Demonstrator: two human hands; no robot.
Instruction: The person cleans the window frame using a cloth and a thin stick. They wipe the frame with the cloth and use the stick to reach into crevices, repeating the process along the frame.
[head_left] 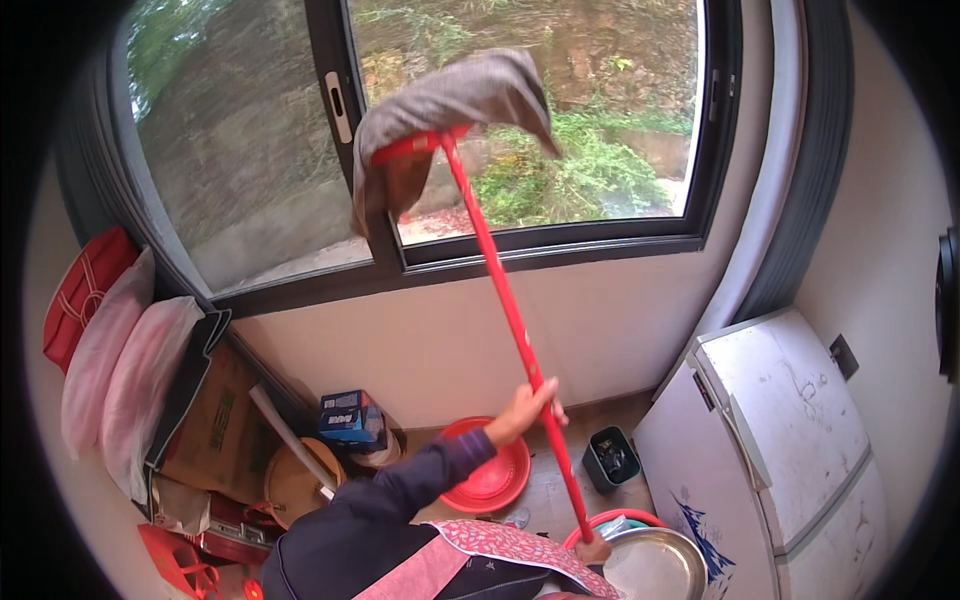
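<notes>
Both hands closed on the red mop pole (pixel 505 300): left hand (pixel 525 405) mid-shaft, right hand (pixel 592 549) at its bottom (grey cloth (pixel 450 110) against the window (pixel 250 150)).

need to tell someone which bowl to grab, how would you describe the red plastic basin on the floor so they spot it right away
Start at the big dark-framed window and drop down the white wall to the floor. The red plastic basin lies there, between the blue box and the small black bin. It is round, shallow and all red, unlike the metal bowl nearer the person.
</notes>
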